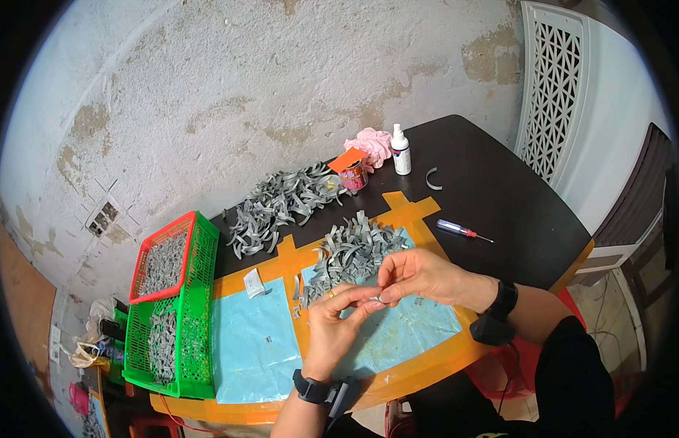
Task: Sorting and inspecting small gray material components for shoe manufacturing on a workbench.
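Note:
Over the blue sheet (416,332), my left hand (338,314) and my right hand (420,277) meet fingertip to fingertip. Both pinch a small grey piece (382,298) between them, mostly covered by the fingers. Just beyond the hands lies a heap of grey curved strips (354,248). A second, larger pile of grey strips (281,204) rests farther back on the dark table (493,168). One single curved strip (430,179) lies apart at the far right.
At the left, a red basket (138,281) sits on a green basket (200,292); both hold grey pieces. A screwdriver (456,228) lies right of the heap. Behind stand a white spray bottle (401,153), a tin (354,177) and pink cloth (372,142). Orange tape (262,264) edges the sheets.

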A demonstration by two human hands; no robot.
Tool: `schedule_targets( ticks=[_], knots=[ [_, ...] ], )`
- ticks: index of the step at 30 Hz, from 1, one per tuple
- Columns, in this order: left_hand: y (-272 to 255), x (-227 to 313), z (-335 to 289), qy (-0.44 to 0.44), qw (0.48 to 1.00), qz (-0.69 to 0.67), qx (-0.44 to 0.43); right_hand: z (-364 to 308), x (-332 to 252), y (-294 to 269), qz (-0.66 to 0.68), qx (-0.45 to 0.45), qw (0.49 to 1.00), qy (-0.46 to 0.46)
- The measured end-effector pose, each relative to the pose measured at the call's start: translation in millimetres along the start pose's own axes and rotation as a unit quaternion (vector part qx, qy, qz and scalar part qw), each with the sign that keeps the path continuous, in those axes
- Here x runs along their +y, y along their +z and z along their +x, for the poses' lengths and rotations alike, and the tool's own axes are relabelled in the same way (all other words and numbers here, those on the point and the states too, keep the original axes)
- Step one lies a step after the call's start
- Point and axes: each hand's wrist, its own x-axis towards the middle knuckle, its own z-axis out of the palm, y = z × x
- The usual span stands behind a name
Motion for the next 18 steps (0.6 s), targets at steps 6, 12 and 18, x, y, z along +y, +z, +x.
schedule_targets(
  ticks=[6,12,18],
  knots=[
    [4.3,1.5,-0.5,-0.010,0.999,-0.033,0.002,1.5,5.7,-4.2,0.019,0.008,1.000,-0.007],
    [4.7,-4.3,-1.0,-0.063,0.992,-0.109,0.014,0.0,3.1,-2.2,0.002,0.007,1.000,-0.024],
    [4.2,-3.3,-0.3,-0.054,0.995,-0.084,0.021,0.9,2.8,-0.4,-0.046,0.032,0.998,-0.038]
  ],
)
